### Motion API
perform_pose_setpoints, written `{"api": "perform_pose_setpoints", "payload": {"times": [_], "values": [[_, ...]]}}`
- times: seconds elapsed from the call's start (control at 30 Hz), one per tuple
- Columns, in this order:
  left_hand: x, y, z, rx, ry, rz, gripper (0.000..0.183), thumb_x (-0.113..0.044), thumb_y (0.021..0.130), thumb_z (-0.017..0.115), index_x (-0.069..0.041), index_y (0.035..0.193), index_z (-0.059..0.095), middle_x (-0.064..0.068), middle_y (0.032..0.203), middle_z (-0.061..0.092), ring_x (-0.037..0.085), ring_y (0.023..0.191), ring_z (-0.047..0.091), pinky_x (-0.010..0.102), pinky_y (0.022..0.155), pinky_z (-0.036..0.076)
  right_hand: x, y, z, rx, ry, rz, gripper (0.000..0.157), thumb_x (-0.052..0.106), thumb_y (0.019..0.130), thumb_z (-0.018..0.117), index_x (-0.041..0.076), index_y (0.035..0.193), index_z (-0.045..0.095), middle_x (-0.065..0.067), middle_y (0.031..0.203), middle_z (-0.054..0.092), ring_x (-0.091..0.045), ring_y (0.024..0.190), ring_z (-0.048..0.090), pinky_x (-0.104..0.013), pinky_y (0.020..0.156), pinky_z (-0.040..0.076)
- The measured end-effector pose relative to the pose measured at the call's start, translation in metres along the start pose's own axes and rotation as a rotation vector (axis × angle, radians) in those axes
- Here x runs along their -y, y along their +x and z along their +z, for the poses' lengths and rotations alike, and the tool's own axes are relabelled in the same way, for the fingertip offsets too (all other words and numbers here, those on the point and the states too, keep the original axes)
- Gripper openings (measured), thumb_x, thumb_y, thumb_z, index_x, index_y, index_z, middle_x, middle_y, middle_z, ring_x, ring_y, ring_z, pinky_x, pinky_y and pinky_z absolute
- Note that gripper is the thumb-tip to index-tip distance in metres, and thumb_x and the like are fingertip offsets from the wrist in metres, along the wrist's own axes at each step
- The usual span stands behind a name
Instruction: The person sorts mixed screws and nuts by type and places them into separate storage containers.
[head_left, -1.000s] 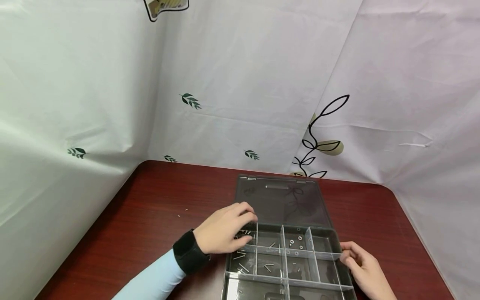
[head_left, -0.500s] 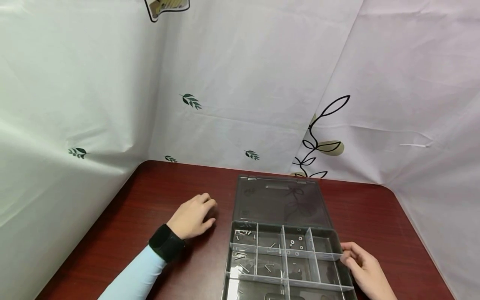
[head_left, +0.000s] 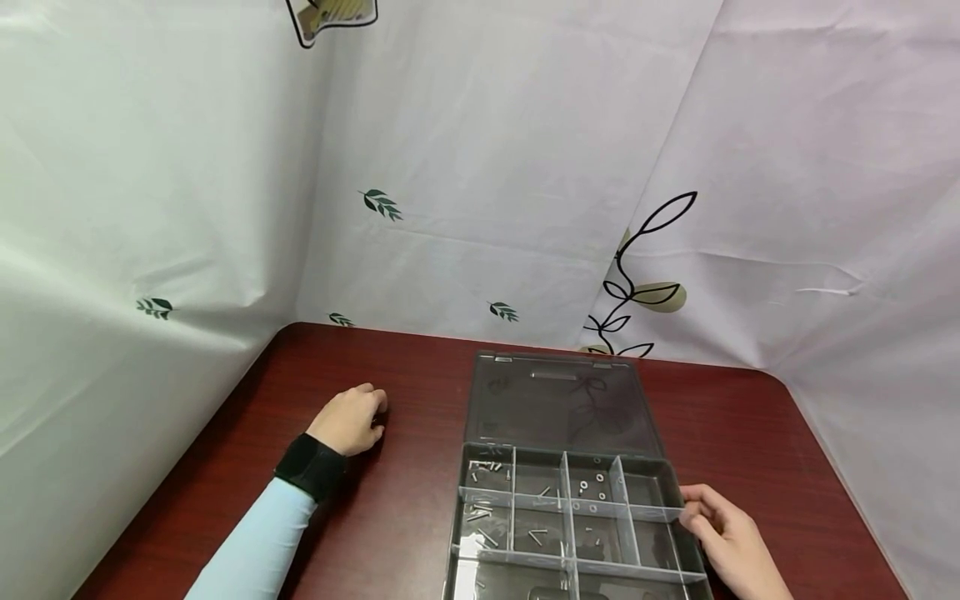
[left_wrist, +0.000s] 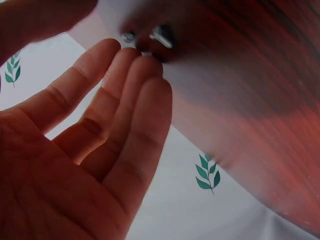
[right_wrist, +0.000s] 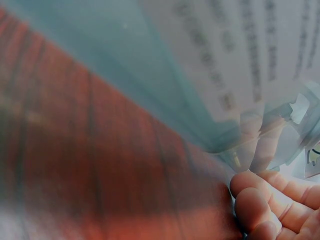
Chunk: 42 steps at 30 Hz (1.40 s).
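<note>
My left hand [head_left: 347, 421] is low over the left part of the table, fingers bent a little and nothing held. Two small metal screws [left_wrist: 162, 36] lie on the wood just beyond its fingertips in the left wrist view; the hand hides them from the head view. On the right, my right hand [head_left: 729, 540] holds the side wall of a grey plastic compartment box [head_left: 637, 570], its fingers curled against the edge. Small screws [head_left: 486, 537] lie in the left compartments, and washers [head_left: 583, 484] in one at the back.
The box's dark see-through lid [head_left: 555, 408] lies folded back flat behind it. The reddish wooden table [head_left: 405, 517] ends at a white patterned curtain [head_left: 465, 167] at the back and sides. A printed label [right_wrist: 215, 50] shows through the box in the right wrist view.
My left hand has moved from over the box's back-left compartment leftward to the two screws on the table. The right hand and the box have stayed in place.
</note>
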<state>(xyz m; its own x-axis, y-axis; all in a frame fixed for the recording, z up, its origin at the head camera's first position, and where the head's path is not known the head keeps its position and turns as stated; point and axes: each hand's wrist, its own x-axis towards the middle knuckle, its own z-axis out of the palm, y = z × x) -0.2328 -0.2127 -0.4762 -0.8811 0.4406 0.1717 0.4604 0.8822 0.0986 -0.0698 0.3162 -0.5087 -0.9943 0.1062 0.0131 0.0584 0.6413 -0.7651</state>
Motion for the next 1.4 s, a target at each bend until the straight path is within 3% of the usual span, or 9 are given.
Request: {"api": "perform_pose_setpoints", "payload": {"times": [0.17, 0.43, 0.73, 0.9, 1.13, 1.23, 1.4], "values": [[0.002, 0.0, 0.002, -0.022, 0.007, 0.008, 0.012, -0.008, 0.073, 0.072, -0.013, 0.077, 0.062, 0.001, 0.075, 0.056, 0.017, 0.066, 0.055, 0.034, 0.061, 0.048, -0.004, -0.001, 0.001, -0.002, 0.009, -0.006, 0.028, 0.006, 0.095, 0.052, 0.0, 0.12, 0.063, 0.005, 0.079, 0.06, -0.004, 0.072, 0.053, -0.025, 0.067, 0.044], [0.0, 0.001, 0.007, -0.042, -0.014, 0.025, 0.021, -0.001, 0.069, 0.063, -0.019, 0.067, 0.053, -0.005, 0.065, 0.05, 0.012, 0.055, 0.044, 0.029, 0.052, 0.04, 0.0, -0.001, 0.001, -0.013, -0.007, -0.009, 0.026, 0.008, 0.094, 0.053, 0.002, 0.117, 0.064, 0.006, 0.08, 0.06, -0.004, 0.071, 0.052, -0.025, 0.067, 0.043], [-0.013, 0.003, 0.006, -0.006, -0.053, 0.039, 0.023, -0.001, 0.061, 0.055, -0.021, 0.064, 0.043, -0.007, 0.056, 0.039, 0.012, 0.051, 0.036, 0.028, 0.047, 0.033, -0.002, -0.002, 0.003, -0.035, 0.004, -0.035, 0.026, 0.006, 0.092, 0.056, 0.001, 0.116, 0.064, 0.007, 0.078, 0.059, -0.004, 0.07, 0.051, -0.025, 0.066, 0.043], [-0.026, 0.006, -0.001, -0.03, -0.054, 0.084, 0.022, -0.004, 0.061, 0.055, -0.022, 0.065, 0.043, -0.009, 0.057, 0.038, 0.01, 0.052, 0.036, 0.027, 0.048, 0.033, -0.003, -0.001, 0.002, -0.026, 0.007, -0.009, 0.026, 0.008, 0.094, 0.055, 0.0, 0.117, 0.063, 0.005, 0.08, 0.061, -0.005, 0.071, 0.053, -0.025, 0.066, 0.044], [-0.063, 0.015, -0.018, -0.15, -0.082, 0.234, 0.026, -0.008, 0.061, 0.062, -0.024, 0.07, 0.043, -0.012, 0.065, 0.039, 0.008, 0.057, 0.04, 0.024, 0.052, 0.037, 0.0, -0.002, 0.002, -0.037, 0.008, -0.033, 0.024, 0.007, 0.092, 0.056, 0.001, 0.115, 0.064, 0.005, 0.079, 0.062, -0.005, 0.072, 0.056, -0.025, 0.068, 0.045], [-0.09, 0.02, -0.025, -0.199, -0.112, 0.33, 0.027, -0.008, 0.061, 0.061, -0.024, 0.072, 0.043, -0.013, 0.067, 0.038, 0.006, 0.057, 0.041, 0.022, 0.051, 0.037, 0.0, -0.002, 0.002, -0.044, 0.011, -0.044, 0.024, 0.006, 0.092, 0.056, 0.002, 0.114, 0.064, 0.005, 0.079, 0.062, -0.005, 0.072, 0.056, -0.025, 0.068, 0.045], [-0.143, 0.028, -0.035, -0.202, -0.145, 0.506, 0.025, -0.009, 0.061, 0.059, -0.024, 0.072, 0.043, -0.014, 0.07, 0.038, 0.004, 0.058, 0.042, 0.019, 0.051, 0.035, 0.0, -0.002, 0.003, -0.058, 0.013, -0.052, 0.023, 0.006, 0.092, 0.056, 0.002, 0.114, 0.064, 0.006, 0.079, 0.062, -0.006, 0.072, 0.057, -0.024, 0.068, 0.045]]}}
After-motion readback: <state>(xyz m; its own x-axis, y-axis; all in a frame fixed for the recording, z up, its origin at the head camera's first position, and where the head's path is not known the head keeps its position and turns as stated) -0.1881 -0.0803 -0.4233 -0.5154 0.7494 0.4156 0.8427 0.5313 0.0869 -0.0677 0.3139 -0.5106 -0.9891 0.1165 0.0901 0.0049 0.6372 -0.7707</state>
